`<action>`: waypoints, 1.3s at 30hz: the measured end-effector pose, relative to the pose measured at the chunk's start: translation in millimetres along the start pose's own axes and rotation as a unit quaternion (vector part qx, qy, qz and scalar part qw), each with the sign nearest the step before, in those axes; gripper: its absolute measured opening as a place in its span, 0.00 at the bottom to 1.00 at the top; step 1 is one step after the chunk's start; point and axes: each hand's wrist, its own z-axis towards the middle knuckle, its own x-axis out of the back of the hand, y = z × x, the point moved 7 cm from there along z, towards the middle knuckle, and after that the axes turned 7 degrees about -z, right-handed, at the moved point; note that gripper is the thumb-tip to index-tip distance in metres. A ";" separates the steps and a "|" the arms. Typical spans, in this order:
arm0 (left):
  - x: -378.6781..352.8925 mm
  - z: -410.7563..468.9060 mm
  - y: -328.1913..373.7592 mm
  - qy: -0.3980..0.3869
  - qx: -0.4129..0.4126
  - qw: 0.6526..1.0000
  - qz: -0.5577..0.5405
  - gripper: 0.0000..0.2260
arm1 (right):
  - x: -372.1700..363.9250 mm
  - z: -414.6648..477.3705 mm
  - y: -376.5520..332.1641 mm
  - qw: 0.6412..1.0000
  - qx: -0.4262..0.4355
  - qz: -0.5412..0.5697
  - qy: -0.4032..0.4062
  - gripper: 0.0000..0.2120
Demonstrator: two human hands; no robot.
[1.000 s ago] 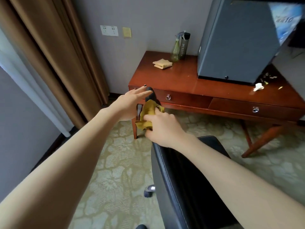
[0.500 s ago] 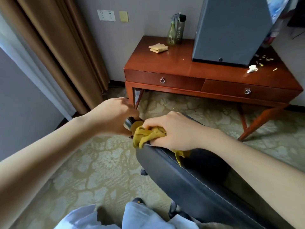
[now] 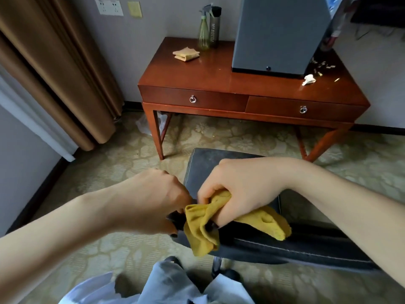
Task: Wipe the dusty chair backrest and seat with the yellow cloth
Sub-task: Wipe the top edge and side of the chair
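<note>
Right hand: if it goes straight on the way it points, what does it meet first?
Probably the left hand, which grips the backrest corner just beyond the cloth; depth is unclear.

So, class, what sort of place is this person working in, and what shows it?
Probably a hotel room, though it could be another furnished bedroom: heavy brown curtains, patterned carpet, and a polished wooden desk with two drawers carrying a grey cabinet.

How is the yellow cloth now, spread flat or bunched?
Bunched: the right hand grips the yellow cloth crumpled, its ends draping over the chair backrest.
</note>
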 end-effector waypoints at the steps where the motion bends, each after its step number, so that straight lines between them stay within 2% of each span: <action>1: -0.6 -0.2 -1.4 -0.002 0.002 1.000 -0.014 0.10 | 1.9 2.0 1.4 1.000 -0.001 0.003 -0.018 0.02; 3: 0.1 -4.9 -8.1 0.000 0.000 0.998 -0.056 0.11 | 9.0 7.8 3.5 0.999 -0.008 0.013 -0.038 0.04; 5: 11.4 -10.4 -19.2 0.043 -0.017 0.994 -0.094 0.13 | 21.6 17.7 5.9 0.999 -0.022 0.025 -0.021 0.06; 11: 17.4 -15.3 -111.9 0.126 -0.014 0.982 -0.143 0.26 | 64.2 85.6 21.8 0.986 -0.107 0.010 0.127 0.11; 14: 12.7 -25.6 -180.4 0.156 -0.017 0.958 -0.242 0.25 | 85.9 134.9 33.1 0.966 -0.148 0.052 0.207 0.10; 17: 12.9 -45.2 -246.9 0.175 -0.011 0.900 -0.400 0.15 | 105.7 186.8 43.0 0.911 -0.199 0.180 0.313 0.11; 19: 14.3 -61.4 -286.6 0.198 0.015 0.834 -0.515 0.13 | 116.2 223.5 42.5 0.856 -0.211 0.293 0.370 0.11; 21: 16.8 -79.3 -322.3 0.214 0.047 0.775 -0.593 0.13 | 122.6 258.7 41.2 0.815 -0.231 0.355 0.395 0.12; 25: 12.0 -109.3 -371.4 0.172 0.067 0.731 -0.657 0.22 | 131.4 319.0 35.8 0.793 -0.261 0.372 0.405 0.13; 28: 2.6 -125.6 -401.3 0.202 0.091 0.747 -0.626 0.23 | 130.3 357.4 33.6 0.782 -0.263 0.399 0.401 0.10; 33: -5.9 -148.8 -456.0 0.284 0.154 0.751 -0.576 0.05 | 127.5 405.4 34.6 0.784 -0.215 0.428 0.394 0.06; 35: -4.7 -155.1 -478.1 0.293 0.188 0.777 -0.524 0.03 | 129.9 418.6 40.7 0.777 -0.191 0.448 0.399 0.06; 39: 1.6 -148.0 -517.4 0.285 0.215 0.858 -0.368 0.13 | 141.8 438.0 67.1 0.790 -0.161 0.406 0.431 0.03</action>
